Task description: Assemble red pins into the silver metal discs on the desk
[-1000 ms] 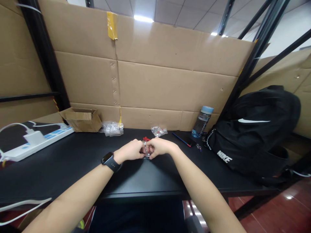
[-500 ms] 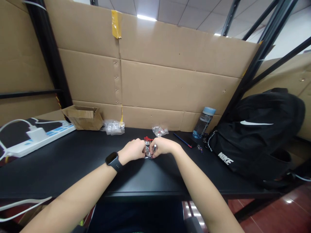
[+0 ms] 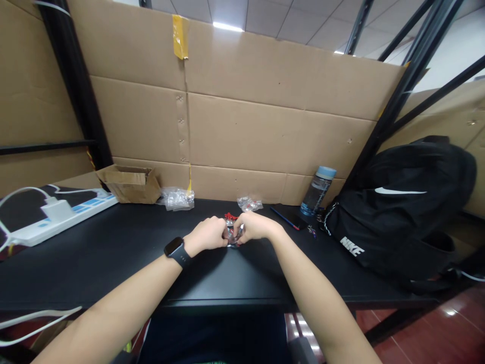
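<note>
At the middle of the black table, my left hand [image 3: 212, 232] is closed on the left side of a small shiny clear plastic packet [image 3: 231, 235]. A dark watch sits on that wrist. From the other side, my right hand [image 3: 250, 226] pinches the packet, its fingers bent down over the right part. A bright red cord [image 3: 230, 216] shows at the packet's far end, between the two hands. My fingers hide much of the packet, and what is inside it is too small to make out.
Crumpled clear bags [image 3: 177, 199] lie beside an open cardboard box [image 3: 131, 184] at the back left. Another small clear bag [image 3: 249, 203] lies behind my hands. Rightward are a pen [image 3: 284, 218], a water bottle [image 3: 317, 191] and a black backpack [image 3: 397, 212]. A power strip [image 3: 64, 220] lies left.
My right fingers have shifted slightly on the packet, and its shiny surface looks different between them. My left hand stays nearly in place.
</note>
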`<move>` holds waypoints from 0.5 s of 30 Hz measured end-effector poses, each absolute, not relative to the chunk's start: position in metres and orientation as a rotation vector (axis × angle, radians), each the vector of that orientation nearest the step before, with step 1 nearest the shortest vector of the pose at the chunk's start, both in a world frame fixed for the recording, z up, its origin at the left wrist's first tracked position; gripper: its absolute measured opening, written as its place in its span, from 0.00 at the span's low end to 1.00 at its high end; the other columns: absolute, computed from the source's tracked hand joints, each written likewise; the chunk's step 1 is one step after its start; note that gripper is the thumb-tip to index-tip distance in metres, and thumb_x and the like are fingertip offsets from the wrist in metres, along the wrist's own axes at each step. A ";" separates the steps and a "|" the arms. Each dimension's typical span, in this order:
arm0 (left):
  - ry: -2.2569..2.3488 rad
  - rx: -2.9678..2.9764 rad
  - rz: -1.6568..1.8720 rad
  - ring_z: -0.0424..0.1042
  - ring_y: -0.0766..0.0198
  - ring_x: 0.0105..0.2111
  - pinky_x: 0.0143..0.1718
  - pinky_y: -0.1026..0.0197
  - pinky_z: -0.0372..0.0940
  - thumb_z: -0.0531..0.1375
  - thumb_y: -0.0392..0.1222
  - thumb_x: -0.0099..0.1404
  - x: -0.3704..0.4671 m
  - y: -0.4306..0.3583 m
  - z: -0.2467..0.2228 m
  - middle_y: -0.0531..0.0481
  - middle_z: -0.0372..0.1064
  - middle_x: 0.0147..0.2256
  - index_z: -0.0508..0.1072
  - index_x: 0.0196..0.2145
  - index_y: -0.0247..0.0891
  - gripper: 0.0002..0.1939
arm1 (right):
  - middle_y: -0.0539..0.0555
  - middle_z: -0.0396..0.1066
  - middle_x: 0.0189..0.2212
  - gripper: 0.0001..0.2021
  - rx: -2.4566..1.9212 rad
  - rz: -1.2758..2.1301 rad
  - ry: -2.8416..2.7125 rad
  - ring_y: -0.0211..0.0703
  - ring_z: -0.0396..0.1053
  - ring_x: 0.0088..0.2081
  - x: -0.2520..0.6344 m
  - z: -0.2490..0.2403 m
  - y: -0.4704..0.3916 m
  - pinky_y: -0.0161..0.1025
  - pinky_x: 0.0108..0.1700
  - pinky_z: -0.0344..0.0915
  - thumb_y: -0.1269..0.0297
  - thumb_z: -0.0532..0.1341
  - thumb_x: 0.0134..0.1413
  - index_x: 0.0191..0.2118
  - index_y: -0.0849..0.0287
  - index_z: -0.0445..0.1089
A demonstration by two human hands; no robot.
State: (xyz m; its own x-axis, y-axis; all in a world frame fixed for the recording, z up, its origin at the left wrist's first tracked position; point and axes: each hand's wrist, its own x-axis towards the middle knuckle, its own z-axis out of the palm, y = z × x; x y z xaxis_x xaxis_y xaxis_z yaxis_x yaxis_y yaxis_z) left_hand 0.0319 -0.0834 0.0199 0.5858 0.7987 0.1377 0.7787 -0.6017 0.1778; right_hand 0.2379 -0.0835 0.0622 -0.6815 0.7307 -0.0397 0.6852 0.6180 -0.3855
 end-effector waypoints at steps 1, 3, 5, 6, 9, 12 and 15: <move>1.380 2.704 0.311 0.78 0.48 0.33 0.34 0.57 0.67 0.63 0.46 0.57 0.033 -0.085 0.020 0.43 0.77 0.31 0.80 0.29 0.44 0.07 | 0.48 0.77 0.26 0.10 -1.208 0.564 -2.713 0.37 0.70 0.27 0.239 0.063 -0.084 0.31 0.29 0.60 0.70 0.71 0.39 0.34 0.58 0.81; 1.453 2.691 0.316 0.78 0.46 0.33 0.34 0.55 0.68 0.63 0.45 0.56 0.037 -0.088 0.021 0.41 0.77 0.32 0.79 0.30 0.42 0.07 | 0.48 0.76 0.25 0.10 -1.237 0.543 -2.705 0.36 0.70 0.26 0.241 0.065 -0.084 0.31 0.28 0.60 0.70 0.71 0.39 0.34 0.58 0.81; 1.523 2.693 0.324 0.78 0.45 0.34 0.34 0.54 0.69 0.62 0.43 0.56 0.041 -0.092 0.021 0.39 0.76 0.33 0.79 0.32 0.40 0.07 | 0.48 0.76 0.25 0.10 -1.252 0.532 -2.697 0.36 0.69 0.26 0.243 0.066 -0.083 0.31 0.28 0.60 0.70 0.70 0.39 0.34 0.59 0.81; 1.551 2.698 0.332 0.78 0.44 0.34 0.35 0.53 0.69 0.61 0.42 0.57 0.043 -0.094 0.021 0.38 0.76 0.33 0.79 0.33 0.39 0.08 | 0.48 0.76 0.25 0.10 -1.252 0.537 -2.696 0.37 0.70 0.26 0.243 0.066 -0.082 0.31 0.28 0.60 0.70 0.71 0.39 0.34 0.59 0.81; 1.586 2.711 0.341 0.78 0.45 0.35 0.38 0.51 0.69 0.59 0.40 0.60 0.048 -0.098 0.022 0.36 0.76 0.33 0.78 0.35 0.37 0.09 | 0.49 0.77 0.27 0.10 -1.253 0.585 -2.694 0.38 0.71 0.28 0.244 0.066 -0.080 0.31 0.29 0.61 0.69 0.71 0.39 0.33 0.59 0.81; 1.577 2.732 0.327 0.78 0.46 0.35 0.39 0.52 0.69 0.59 0.38 0.61 0.049 -0.098 0.022 0.36 0.75 0.32 0.77 0.35 0.35 0.08 | 0.49 0.78 0.27 0.10 -1.250 0.617 -2.682 0.38 0.72 0.28 0.245 0.064 -0.078 0.31 0.30 0.62 0.68 0.72 0.39 0.33 0.59 0.81; 1.559 2.762 0.312 0.78 0.47 0.35 0.38 0.53 0.69 0.58 0.38 0.62 0.047 -0.097 0.022 0.37 0.75 0.32 0.77 0.34 0.36 0.08 | 0.48 0.77 0.26 0.09 -1.221 0.641 -2.665 0.37 0.72 0.28 0.246 0.064 -0.078 0.30 0.30 0.62 0.70 0.71 0.38 0.32 0.59 0.80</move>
